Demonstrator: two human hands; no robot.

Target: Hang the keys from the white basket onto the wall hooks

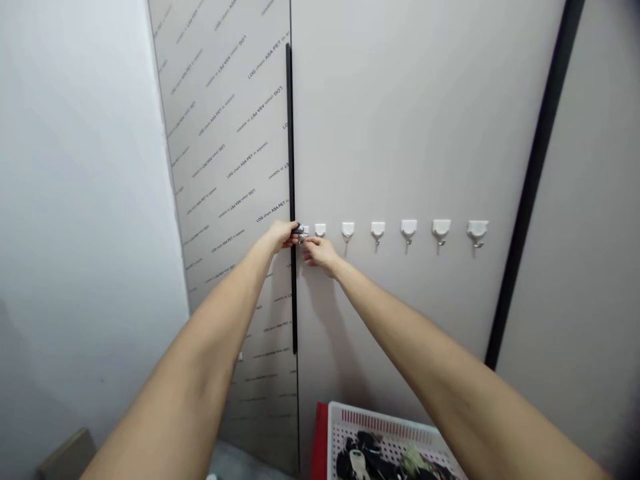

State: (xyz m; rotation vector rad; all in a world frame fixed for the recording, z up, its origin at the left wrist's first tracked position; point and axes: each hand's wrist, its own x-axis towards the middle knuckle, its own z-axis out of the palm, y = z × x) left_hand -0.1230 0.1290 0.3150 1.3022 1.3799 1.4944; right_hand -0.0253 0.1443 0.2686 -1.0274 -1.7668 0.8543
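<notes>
left hand (pixel 283 237) pinched on a small dark item (pixel 299 229), apparently to steady it; right hand (pixel 321 253), grip unclear, at its four o'clock.

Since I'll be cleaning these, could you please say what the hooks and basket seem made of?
Hooks: smooth white backings, probably plastic, by their even colour; silvery prongs, likely metal, by their shine. Basket: smooth white, likely moulded plastic, by its regular perforations.

Both hands (pixel 283 236) at leftmost hook (pixel 306 231)
</notes>
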